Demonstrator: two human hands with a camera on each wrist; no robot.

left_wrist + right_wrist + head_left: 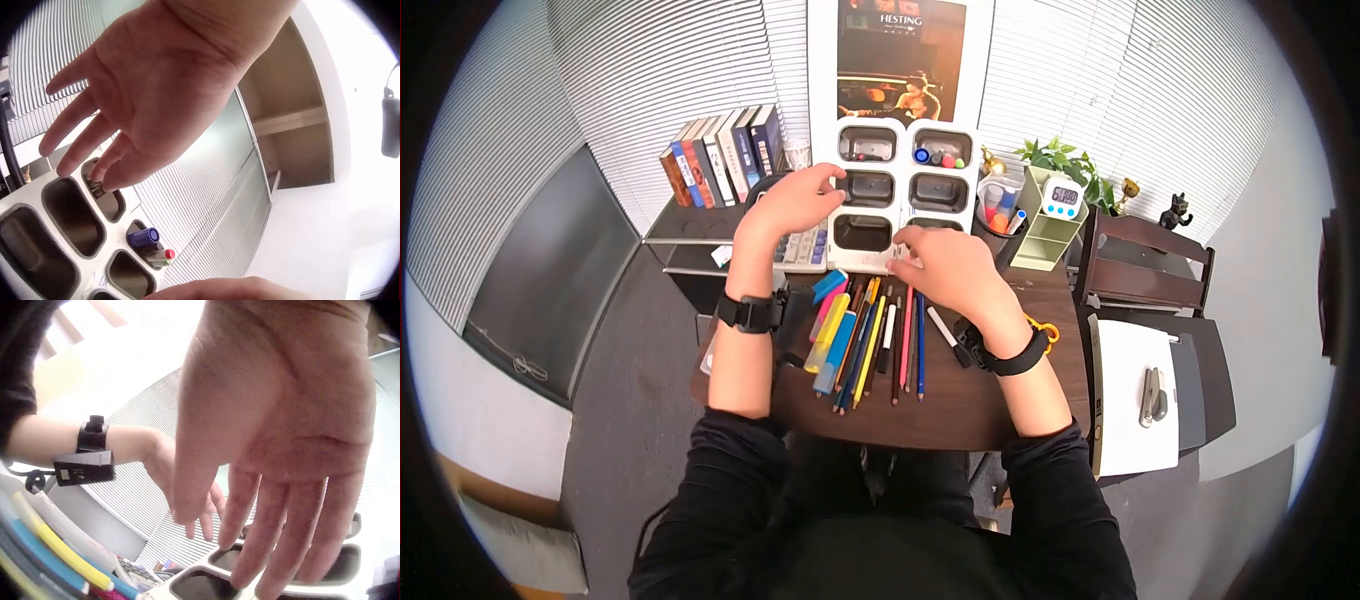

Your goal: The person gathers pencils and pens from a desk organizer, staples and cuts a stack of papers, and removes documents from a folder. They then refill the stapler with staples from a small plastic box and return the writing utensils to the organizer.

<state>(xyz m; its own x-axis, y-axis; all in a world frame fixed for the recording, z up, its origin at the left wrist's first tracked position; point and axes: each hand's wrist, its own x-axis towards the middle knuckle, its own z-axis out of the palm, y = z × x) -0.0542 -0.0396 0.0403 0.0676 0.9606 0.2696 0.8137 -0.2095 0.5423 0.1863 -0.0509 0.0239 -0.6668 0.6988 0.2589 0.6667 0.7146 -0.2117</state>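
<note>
A white organizer with several dark compartments (864,232) stands at the back of the brown table. My left hand (798,200) hovers over its left side; in the left wrist view that hand (150,94) has its fingers spread and holds nothing. My right hand (955,268) is over the front right compartment, partly covering it. Seen in the right wrist view, the right hand (281,444) has fingers extended downward, with nothing in them. A blue-capped marker (144,236) and a red-ended one lie in a back right compartment. Pencils and highlighters (828,332) lie on the table in front.
Behind the left hand is a keyboard (805,246), with a row of books (725,150) farther left. To the right stand a pen cup (1000,240), a green shelf with a timer (1062,197) and a plant. A black-and-white marker (943,328) lies near my right wrist.
</note>
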